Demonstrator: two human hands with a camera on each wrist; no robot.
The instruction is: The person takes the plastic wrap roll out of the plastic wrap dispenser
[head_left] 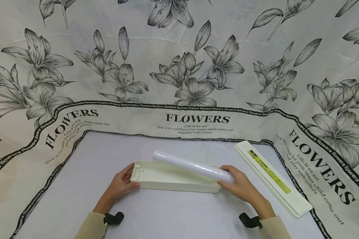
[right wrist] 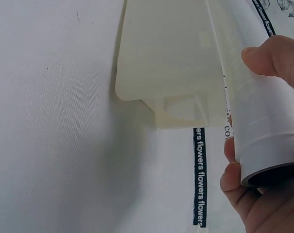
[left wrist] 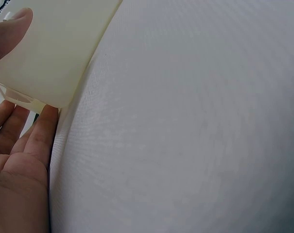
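A roll of cling film [head_left: 191,166], wound on a dark-edged tube, slants over a long pale cream box [head_left: 176,187] with an open top. My right hand [head_left: 239,186] grips the roll's right end, the thumb lying along it and the fingers curled under. In the head view, the roll's left end sticks up beyond the box's back edge. My left hand [head_left: 122,182] holds the box's left end, its thumb [left wrist: 15,31] on the front wall and its fingers at the end wall. The right wrist view shows the box's notched end [right wrist: 181,109] beside the roll.
A long cream lid [head_left: 299,202] with a yellow-green label lies slantwise at the right, over the cloth's printed border. White cloth [head_left: 179,215] covers the table. Behind it, a flower-printed curtain [head_left: 179,89] rises. Each wrist carries a black camera mount [head_left: 113,218].
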